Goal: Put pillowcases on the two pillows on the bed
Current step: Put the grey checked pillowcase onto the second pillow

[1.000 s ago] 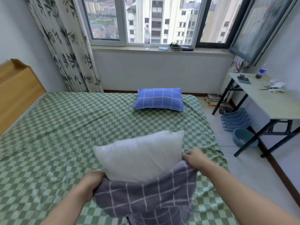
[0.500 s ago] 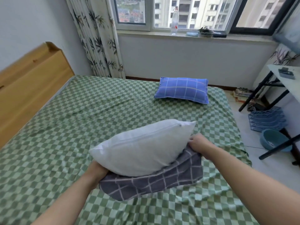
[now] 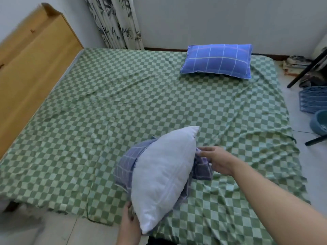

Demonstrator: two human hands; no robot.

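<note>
A bare white pillow (image 3: 162, 175) stands tilted on the near part of the bed, its near corner hanging past the edge. A grey-purple checked pillowcase (image 3: 126, 165) is bunched beneath and around it, showing on both sides. My left hand (image 3: 130, 225) holds the pillow's near corner from below. My right hand (image 3: 216, 160) pinches the pillowcase's edge at the pillow's right side. A second pillow in a blue checked case (image 3: 217, 61) lies at the far right of the bed.
The bed carries a green checked sheet (image 3: 88, 121). A wooden headboard (image 3: 30, 68) runs along its left side and a patterned curtain (image 3: 116, 22) hangs behind. On the floor at the right are a blue rack (image 3: 313, 99), a blue basin (image 3: 319, 124) and black table legs (image 3: 306, 69).
The view tipped down and left. The pillow swung from lying crosswise to standing on end, its far corner pointing away. My left hand moved to its near corner; my right hand shifted along the pillowcase edge.
</note>
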